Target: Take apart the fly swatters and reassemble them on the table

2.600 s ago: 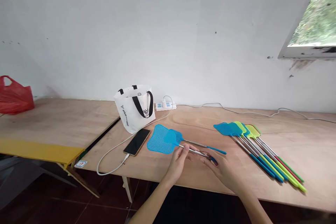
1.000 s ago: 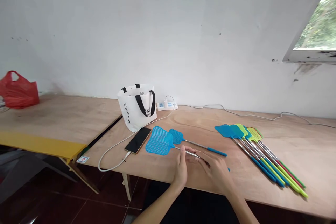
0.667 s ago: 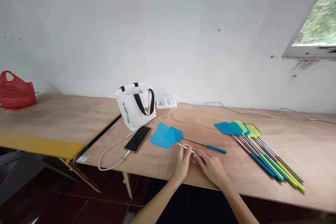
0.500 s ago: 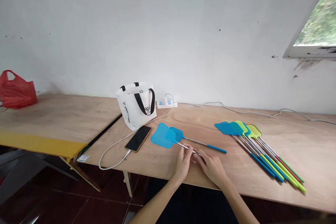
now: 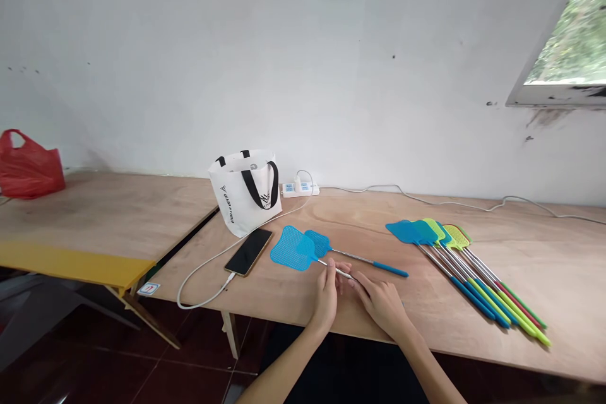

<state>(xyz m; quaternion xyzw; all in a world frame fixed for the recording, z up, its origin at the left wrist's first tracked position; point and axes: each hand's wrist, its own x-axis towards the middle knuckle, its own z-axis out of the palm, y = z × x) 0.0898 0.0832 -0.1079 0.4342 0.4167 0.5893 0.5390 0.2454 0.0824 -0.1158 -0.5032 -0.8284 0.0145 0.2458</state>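
Observation:
A blue fly swatter (image 5: 290, 249) with a mesh head and a thin metal shaft is held in both of my hands above the table's front edge. My left hand (image 5: 326, 304) is closed round the shaft, its thumb on top and fingers behind. My right hand (image 5: 382, 306) is closed on the same swatter farther back and hides its handle. Just behind, a second blue fly swatter (image 5: 391, 269) lies on the table, its head partly covered by the held one. Several more fly swatters (image 5: 404, 231) in blue, yellow-green, green and red lie fanned out to the right.
A black-screened phone (image 5: 249, 251) on a white charging cable (image 5: 193, 306) lies at the left. Behind it stand a white tote bag (image 5: 237, 205) and a power strip (image 5: 288, 190) along the wall. A red plastic bag (image 5: 31, 167) sits on the neighbouring table (image 5: 123, 202).
My left hand's fingers have shifted on the shaft and show more behind it. My right hand has moved slightly left along the swatter. The other swatters have stayed put.

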